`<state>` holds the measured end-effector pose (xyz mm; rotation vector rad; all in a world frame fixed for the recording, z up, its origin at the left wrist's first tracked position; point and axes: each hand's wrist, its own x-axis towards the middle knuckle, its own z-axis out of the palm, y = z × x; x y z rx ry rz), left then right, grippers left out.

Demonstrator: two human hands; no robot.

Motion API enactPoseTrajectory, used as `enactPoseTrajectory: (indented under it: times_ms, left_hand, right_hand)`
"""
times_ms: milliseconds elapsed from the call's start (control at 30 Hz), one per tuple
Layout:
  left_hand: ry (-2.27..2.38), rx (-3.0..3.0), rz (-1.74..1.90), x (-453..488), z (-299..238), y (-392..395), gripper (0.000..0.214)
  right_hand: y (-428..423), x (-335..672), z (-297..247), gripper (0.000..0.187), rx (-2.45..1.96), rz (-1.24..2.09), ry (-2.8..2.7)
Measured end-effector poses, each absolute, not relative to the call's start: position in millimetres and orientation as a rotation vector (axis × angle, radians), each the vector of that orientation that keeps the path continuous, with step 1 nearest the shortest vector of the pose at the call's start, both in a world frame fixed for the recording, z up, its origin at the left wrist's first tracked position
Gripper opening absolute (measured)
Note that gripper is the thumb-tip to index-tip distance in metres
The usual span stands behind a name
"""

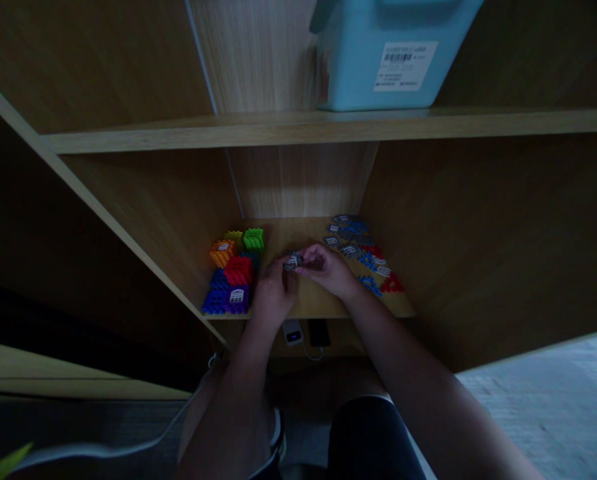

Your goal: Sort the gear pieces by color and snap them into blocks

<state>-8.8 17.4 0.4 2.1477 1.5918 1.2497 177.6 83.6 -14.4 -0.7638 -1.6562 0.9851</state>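
Between my hands, above the lower shelf board (308, 297), is a small grey building piece (293, 261) with a white window-like grid. My left hand (274, 290) grips it from the left, and the fingers of my right hand (325, 268) pinch its right side. To the left stand several box shapes made of toothed plastic pieces: an orange one (223, 253), a green one (254, 239), a red one (239, 270) and a purple one (237, 299). Loose flat grey pieces (349, 251), blue pieces (370, 285) and red pieces (392, 283) lie on the right.
A light blue plastic bin (358, 73) with a white label stands on the upper shelf (228, 133), overhead. Wooden side walls enclose the compartment. Below the board are a white device (293, 332) with a cable and a dark flat object (319, 332).
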Motion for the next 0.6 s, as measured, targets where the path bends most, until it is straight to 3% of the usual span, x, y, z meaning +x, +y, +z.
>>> enactPoseTrajectory:
  times_ms: [200,600]
  left_hand:
    - [1.399,2.112,1.358,-10.3,2.5,15.3,0.026]
    - [1.342,1.820,1.484,-14.3,0.4,20.9,0.019]
  right_hand:
    - [81.6,177.9,-10.4,0.044,-0.747,1.000,-1.657]
    - [84.4,179.8,-11.4,0.032,-0.720,0.583,-1.878]
